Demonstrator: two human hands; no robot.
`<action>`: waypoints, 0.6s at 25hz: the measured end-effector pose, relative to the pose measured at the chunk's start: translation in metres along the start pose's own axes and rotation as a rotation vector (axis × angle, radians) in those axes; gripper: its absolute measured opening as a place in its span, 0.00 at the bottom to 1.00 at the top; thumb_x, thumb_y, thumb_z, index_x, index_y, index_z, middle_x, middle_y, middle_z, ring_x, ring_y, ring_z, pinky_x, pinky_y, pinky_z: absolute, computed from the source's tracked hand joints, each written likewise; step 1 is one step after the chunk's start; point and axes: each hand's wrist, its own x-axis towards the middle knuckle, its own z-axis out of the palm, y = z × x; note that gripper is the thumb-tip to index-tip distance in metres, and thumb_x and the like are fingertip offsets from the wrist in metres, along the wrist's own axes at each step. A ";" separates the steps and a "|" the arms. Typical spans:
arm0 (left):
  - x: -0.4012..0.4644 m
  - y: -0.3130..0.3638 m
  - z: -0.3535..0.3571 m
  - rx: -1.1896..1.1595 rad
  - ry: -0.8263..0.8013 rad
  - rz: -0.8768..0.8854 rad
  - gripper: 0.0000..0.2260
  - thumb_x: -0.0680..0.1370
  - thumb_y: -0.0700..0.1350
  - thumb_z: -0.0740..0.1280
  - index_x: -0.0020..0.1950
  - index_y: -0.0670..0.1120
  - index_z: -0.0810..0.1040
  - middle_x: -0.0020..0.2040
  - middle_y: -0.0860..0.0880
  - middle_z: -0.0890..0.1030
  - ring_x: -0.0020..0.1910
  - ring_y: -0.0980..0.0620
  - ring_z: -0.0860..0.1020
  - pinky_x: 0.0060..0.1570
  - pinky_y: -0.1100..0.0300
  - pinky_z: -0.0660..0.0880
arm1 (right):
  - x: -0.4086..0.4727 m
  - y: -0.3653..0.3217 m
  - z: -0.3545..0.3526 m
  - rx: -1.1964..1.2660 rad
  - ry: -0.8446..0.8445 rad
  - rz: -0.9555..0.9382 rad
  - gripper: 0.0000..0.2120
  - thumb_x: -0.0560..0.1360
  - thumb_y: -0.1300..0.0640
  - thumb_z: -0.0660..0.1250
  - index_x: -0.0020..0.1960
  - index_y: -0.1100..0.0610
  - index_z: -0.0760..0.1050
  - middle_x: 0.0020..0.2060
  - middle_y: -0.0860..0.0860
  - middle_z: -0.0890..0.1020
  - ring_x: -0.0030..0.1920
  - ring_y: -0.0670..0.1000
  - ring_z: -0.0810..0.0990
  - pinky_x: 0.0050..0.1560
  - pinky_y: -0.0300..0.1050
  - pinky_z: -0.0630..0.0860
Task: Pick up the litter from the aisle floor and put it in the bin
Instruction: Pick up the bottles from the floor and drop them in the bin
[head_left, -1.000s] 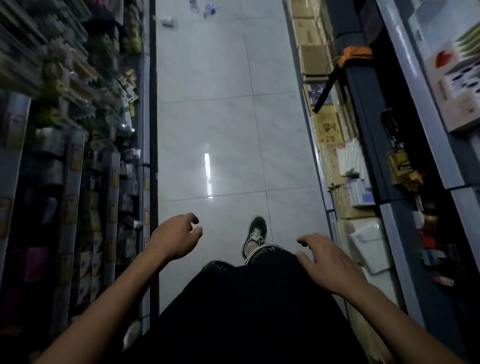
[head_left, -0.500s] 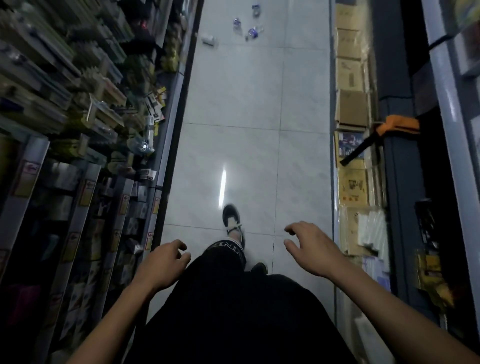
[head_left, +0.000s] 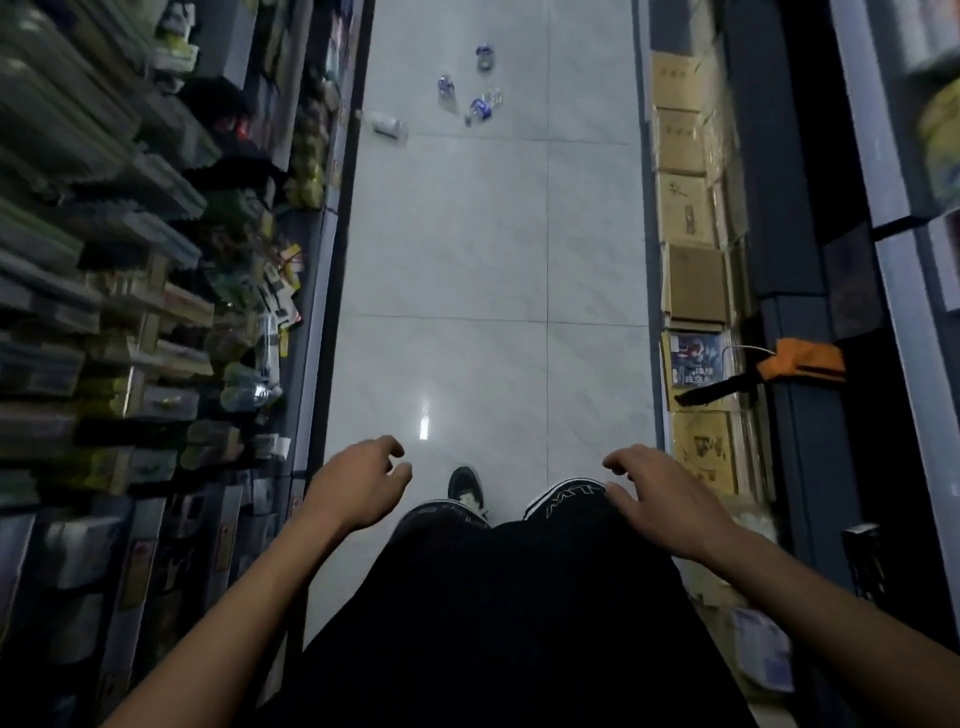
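Litter lies far ahead on the pale tiled aisle floor: a clear plastic bottle (head_left: 385, 125) on its side by the left shelf base, and three crushed bottles with blue labels, one at the back (head_left: 484, 56), one to its left (head_left: 447, 91) and one nearer (head_left: 482, 108). My left hand (head_left: 359, 483) and my right hand (head_left: 658, 499) hover at waist height over my black trousers, fingers loosely curled and apart, holding nothing. No bin is in view.
Stocked shelves (head_left: 156, 291) line the left side. Cardboard boxes (head_left: 693, 280) and packets stand along the right shelf base, with an orange-handled tool (head_left: 800, 361) hanging off the dark upright. My black shoe (head_left: 465, 488) is on the floor between my hands.
The view has moved forward along the aisle. The bottles sit lower in frame and look nearer. Both hands stay empty in front of me; the stepping foot has changed.
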 end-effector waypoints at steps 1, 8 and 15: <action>0.024 0.011 -0.017 0.017 0.002 0.023 0.19 0.79 0.58 0.60 0.66 0.53 0.77 0.56 0.53 0.83 0.52 0.51 0.81 0.51 0.53 0.79 | 0.010 0.004 -0.008 0.010 0.010 0.015 0.17 0.80 0.43 0.63 0.66 0.48 0.75 0.58 0.43 0.78 0.58 0.44 0.75 0.54 0.45 0.76; 0.195 0.101 -0.114 0.082 0.006 0.085 0.19 0.79 0.58 0.59 0.66 0.54 0.76 0.56 0.54 0.83 0.52 0.51 0.80 0.52 0.51 0.78 | 0.120 0.047 -0.077 0.161 0.090 0.099 0.15 0.79 0.44 0.64 0.64 0.47 0.76 0.55 0.40 0.78 0.53 0.39 0.74 0.50 0.39 0.72; 0.291 0.156 -0.174 0.028 -0.021 -0.036 0.19 0.79 0.59 0.60 0.64 0.53 0.77 0.55 0.52 0.84 0.52 0.49 0.81 0.50 0.52 0.78 | 0.281 0.075 -0.196 0.264 0.070 0.048 0.16 0.80 0.47 0.63 0.65 0.49 0.76 0.57 0.42 0.79 0.57 0.43 0.75 0.55 0.45 0.74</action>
